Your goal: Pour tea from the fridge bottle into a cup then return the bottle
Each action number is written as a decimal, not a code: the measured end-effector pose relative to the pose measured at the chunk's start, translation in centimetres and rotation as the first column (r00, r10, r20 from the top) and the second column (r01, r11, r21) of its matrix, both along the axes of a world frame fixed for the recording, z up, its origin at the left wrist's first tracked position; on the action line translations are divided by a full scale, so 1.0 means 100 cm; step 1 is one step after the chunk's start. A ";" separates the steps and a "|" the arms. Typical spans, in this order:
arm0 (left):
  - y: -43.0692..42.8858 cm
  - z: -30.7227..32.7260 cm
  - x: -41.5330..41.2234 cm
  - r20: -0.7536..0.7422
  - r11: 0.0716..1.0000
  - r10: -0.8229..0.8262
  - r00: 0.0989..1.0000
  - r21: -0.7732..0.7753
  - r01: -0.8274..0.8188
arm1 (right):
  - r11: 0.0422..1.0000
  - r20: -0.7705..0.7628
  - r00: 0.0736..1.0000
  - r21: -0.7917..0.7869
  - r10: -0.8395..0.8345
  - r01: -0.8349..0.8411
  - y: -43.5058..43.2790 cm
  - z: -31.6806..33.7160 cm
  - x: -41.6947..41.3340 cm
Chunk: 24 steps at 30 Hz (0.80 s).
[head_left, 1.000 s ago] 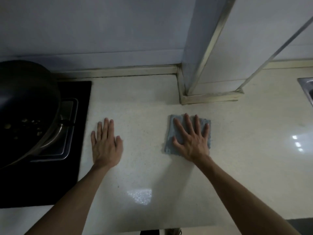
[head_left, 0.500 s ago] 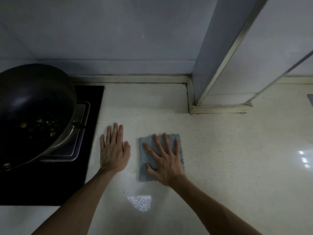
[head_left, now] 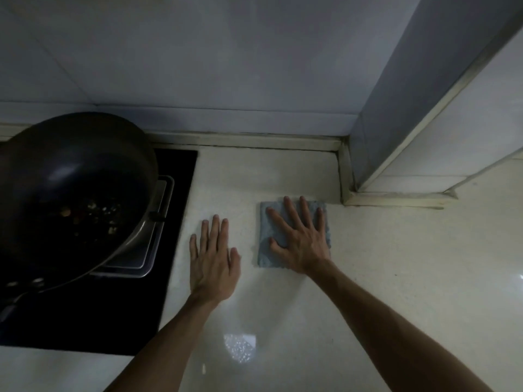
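No bottle and no cup are in view. My left hand [head_left: 212, 258] lies flat on the pale countertop [head_left: 396, 292], palm down, fingers together and holding nothing. To its right, my right hand [head_left: 300, 239] presses flat on a small grey-blue cloth [head_left: 264, 250], its fingers spread over it. The cloth lies on the counter near the foot of a tiled wall column.
A dark wok [head_left: 70, 193] with food bits sits on a black cooktop [head_left: 113, 321] at the left, just beside my left hand. A tiled wall column [head_left: 410, 123] juts onto the counter at the back right. The tiled wall [head_left: 198, 66] runs along the back.
My right hand slid the cloth left toward my left hand, then back right and farther away. My left hand stayed flat. The view shifted slightly.
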<state>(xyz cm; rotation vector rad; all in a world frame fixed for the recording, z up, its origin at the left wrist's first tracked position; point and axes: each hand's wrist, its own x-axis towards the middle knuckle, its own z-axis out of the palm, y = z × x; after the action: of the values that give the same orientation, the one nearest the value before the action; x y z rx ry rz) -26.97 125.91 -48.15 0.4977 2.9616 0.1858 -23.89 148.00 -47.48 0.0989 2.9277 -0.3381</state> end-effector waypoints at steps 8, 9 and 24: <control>0.000 0.000 0.000 0.020 0.998 -0.005 1.000 0.066 0.004 | 0.997 -0.016 0.998 0.046 -0.053 0.054 0.015 -0.004 -0.072; 0.000 0.000 0.000 0.026 0.998 -0.002 1.000 0.064 0.000 | 0.997 -0.012 0.998 0.049 -0.056 0.056 0.017 -0.004 -0.080; 0.000 0.002 -0.003 0.011 1.000 0.000 1.000 0.030 0.000 | 0.998 0.078 0.996 0.051 -0.037 0.033 0.025 0.002 -0.107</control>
<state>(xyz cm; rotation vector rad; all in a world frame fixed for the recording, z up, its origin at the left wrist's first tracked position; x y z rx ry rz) -27.24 125.92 -47.97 0.4984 2.9522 0.2323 -34.57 150.49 -47.29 0.1666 2.8599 -0.2603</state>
